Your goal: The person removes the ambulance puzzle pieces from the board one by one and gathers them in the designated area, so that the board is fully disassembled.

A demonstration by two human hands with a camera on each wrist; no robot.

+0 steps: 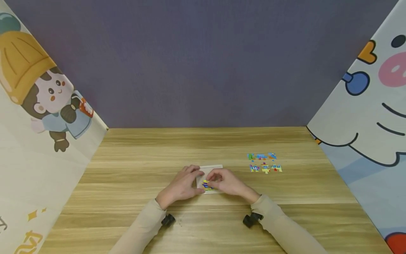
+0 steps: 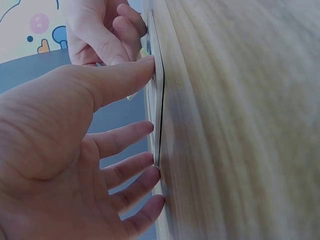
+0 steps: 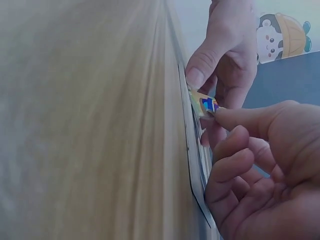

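Leaning over a white board (image 1: 208, 170), sleeved arms, head view. Left hand (image 1: 182, 185) loosely spread, fingertips at the board's left side. Right hand (image 1: 233, 182) pinches a puzzle piece (image 1: 205, 185) at the board's near part, fingers covering some of it. Loose pieces (image 1: 265, 168) in two rows, off to the right. Yellow marks (image 1: 30, 241), lower left wall: cut off, unreadable from here.

Left wrist: fingers extended, tips on the board's edge; piece mostly hidden.

Right wrist: piece tilted at the right fingertips; single or joined, can't tell.
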